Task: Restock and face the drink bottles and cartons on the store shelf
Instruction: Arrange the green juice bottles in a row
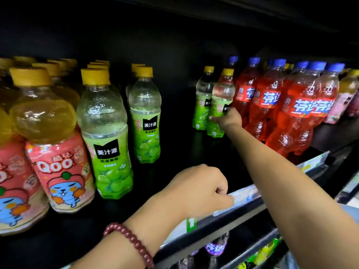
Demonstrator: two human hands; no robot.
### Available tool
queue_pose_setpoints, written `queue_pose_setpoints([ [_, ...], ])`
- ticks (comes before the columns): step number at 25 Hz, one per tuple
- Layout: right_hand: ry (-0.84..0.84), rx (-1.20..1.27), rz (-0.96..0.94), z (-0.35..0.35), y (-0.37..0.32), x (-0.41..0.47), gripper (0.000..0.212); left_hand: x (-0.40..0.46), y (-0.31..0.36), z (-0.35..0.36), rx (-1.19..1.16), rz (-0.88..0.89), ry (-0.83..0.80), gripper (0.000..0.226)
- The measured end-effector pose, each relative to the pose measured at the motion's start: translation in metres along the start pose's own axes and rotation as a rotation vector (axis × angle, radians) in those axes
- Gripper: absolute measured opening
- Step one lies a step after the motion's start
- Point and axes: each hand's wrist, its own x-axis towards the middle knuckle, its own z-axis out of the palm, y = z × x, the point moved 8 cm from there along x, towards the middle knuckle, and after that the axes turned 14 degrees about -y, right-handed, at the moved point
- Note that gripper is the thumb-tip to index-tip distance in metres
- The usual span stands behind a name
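On a dark shelf (190, 146) stand green grape-juice bottles with yellow caps. My right hand (229, 119) reaches deep into the shelf and grips one of them (220, 105) around its lower label; a second one (202, 100) stands just left of it. More green bottles stand nearer the front, one (108, 136) at the edge and another (144, 115) behind it. My left hand (198, 189), with a red bead bracelet on the wrist, rests curled on the shelf's front price rail (242, 197) and holds nothing.
Pink-labelled Qoo bottles (56, 144) fill the left of the shelf. Red soda bottles with blue caps (285, 105) crowd the right, touching my right forearm's side. A wide dark gap lies between the green bottle groups. A lower shelf shows purple bottles (215, 247).
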Motion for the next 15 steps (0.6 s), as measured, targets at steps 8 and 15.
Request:
queue_pose_setpoints([
  [8, -0.191, 0.065, -0.067, 0.006, 0.019, -0.027, 0.086, -0.004, 0.001, -0.002, 0.016, -0.059, -0.03, 0.035],
  [15, -0.141, 0.066, -0.175, -0.009, -0.017, -0.158, 0.075, -0.047, 0.003, -0.025, 0.126, -0.288, 0.109, 0.047],
])
